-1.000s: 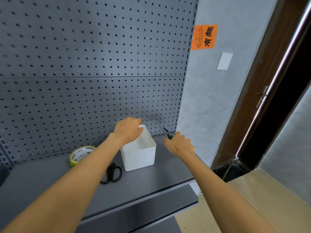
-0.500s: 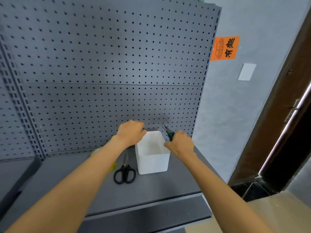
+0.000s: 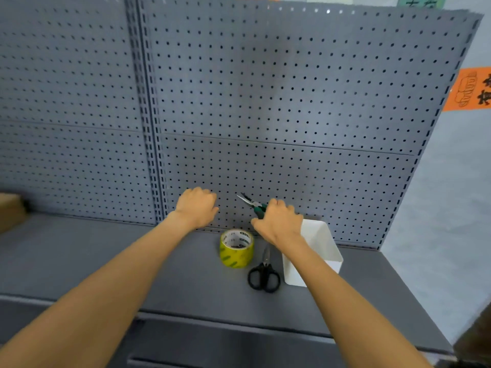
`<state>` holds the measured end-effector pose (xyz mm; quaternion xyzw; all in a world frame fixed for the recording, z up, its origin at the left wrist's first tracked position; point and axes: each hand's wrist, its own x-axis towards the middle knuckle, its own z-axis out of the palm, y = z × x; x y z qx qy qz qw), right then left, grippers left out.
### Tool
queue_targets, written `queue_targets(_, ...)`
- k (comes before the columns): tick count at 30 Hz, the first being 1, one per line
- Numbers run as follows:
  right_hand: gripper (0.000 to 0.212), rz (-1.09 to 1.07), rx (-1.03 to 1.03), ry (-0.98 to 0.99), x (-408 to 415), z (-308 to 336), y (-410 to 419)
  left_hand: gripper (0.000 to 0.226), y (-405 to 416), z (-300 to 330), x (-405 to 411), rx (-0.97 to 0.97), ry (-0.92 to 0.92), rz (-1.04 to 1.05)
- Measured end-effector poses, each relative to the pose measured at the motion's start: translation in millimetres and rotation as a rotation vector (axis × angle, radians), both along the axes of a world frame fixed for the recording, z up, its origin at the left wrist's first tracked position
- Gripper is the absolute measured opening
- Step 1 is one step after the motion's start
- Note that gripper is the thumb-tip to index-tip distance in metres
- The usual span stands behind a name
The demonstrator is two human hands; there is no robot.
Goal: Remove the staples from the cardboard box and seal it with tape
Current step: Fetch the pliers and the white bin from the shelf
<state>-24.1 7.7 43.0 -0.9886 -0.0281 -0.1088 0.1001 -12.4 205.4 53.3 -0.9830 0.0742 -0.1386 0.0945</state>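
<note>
My right hand [image 3: 279, 221] is closed around green-handled needle-nose pliers [image 3: 251, 203], whose metal jaws point up and left. My left hand [image 3: 197, 208] hovers in front of the pegboard with its fingers curled and nothing in it. A yellow-green roll of tape [image 3: 236, 248] stands on the grey shelf [image 3: 79, 266] below and between my hands. Black-handled scissors [image 3: 263, 272] lie just right of the tape. At the far left edge a corner of a brown cardboard box [image 3: 10, 212] shows.
A white open plastic bin [image 3: 321, 251] stands on the shelf right of the scissors, partly behind my right forearm. A grey pegboard [image 3: 265, 115] forms the back wall. An orange sign [image 3: 470, 88] hangs on the wall at the right.
The view has swung left. My left hand has come off the white bin's rim and moved left of it. The tape roll is fully visible now and the cardboard box has come into view.
</note>
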Motion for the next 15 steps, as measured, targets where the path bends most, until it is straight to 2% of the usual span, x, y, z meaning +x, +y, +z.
queue_targets(8,0.063,0.135,0.0,0.019,-20,7,120,0.039,122,2,-47,-0.036,0.033,0.177)
queue_targets(15,0.065,0.209,-0.012,0.083,-53,0,265,0.04,275,-10,-103,-0.083,0.098,0.301)
